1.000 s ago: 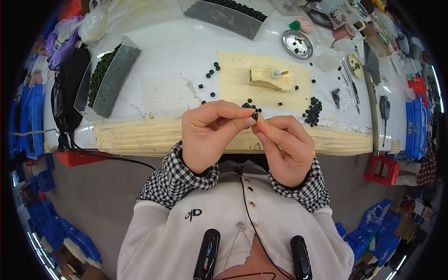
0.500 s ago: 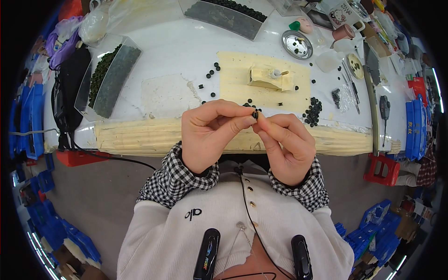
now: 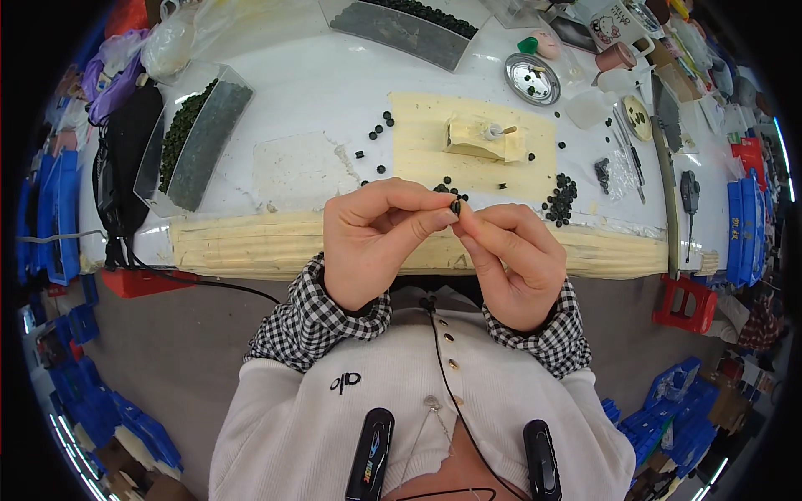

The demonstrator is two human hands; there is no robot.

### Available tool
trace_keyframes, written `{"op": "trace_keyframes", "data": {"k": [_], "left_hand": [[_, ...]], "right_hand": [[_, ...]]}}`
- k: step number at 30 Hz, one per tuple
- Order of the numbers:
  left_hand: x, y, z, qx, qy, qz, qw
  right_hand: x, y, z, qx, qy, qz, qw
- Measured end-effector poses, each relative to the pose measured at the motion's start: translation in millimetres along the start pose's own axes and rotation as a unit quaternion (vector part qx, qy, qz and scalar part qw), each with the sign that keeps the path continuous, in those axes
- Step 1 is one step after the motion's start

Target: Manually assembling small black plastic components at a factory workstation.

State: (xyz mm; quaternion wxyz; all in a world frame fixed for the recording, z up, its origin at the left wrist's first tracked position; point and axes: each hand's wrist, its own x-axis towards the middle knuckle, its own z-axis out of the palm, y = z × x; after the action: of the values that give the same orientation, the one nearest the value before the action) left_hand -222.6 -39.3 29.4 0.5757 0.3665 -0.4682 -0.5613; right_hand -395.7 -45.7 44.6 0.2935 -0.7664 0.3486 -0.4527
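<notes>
A clear plastic bag (image 3: 180, 42) lies at the desk's far left corner, a purple bag (image 3: 109, 79) just beside it. No labels, signs or screens show.

White counter (image 3: 284, 92) under bright overhead light, front edge wrapped in cream tape (image 3: 242, 246). Grey-brown floor (image 3: 180, 342) below. Blue plastic bins (image 3: 92, 392) stacked along the floor at left, more at lower right; red stool (image 3: 687, 302) at right.
</notes>
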Motion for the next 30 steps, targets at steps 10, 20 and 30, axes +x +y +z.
{"op": "trace_keyframes", "data": {"k": [10, 20, 30], "left_hand": [[0.5, -2.7, -1.3, 0.013, -0.005, 0.024, 1.0], [2.0, -2.5, -0.6, -0.001, -0.009, 0.027, 1.0], [1.2, -2.4, -0.8, -0.007, -0.012, 0.037, 0.999]], "right_hand": [[-0.9, 0.8, -0.6, 0.0, -0.003, -0.006, 1.0], [-1.2, -1.1, -0.6, 0.017, 0.006, 0.01, 1.0], [-2.1, 0.4, -0.6, 0.016, 0.002, -0.001, 1.0]]}}
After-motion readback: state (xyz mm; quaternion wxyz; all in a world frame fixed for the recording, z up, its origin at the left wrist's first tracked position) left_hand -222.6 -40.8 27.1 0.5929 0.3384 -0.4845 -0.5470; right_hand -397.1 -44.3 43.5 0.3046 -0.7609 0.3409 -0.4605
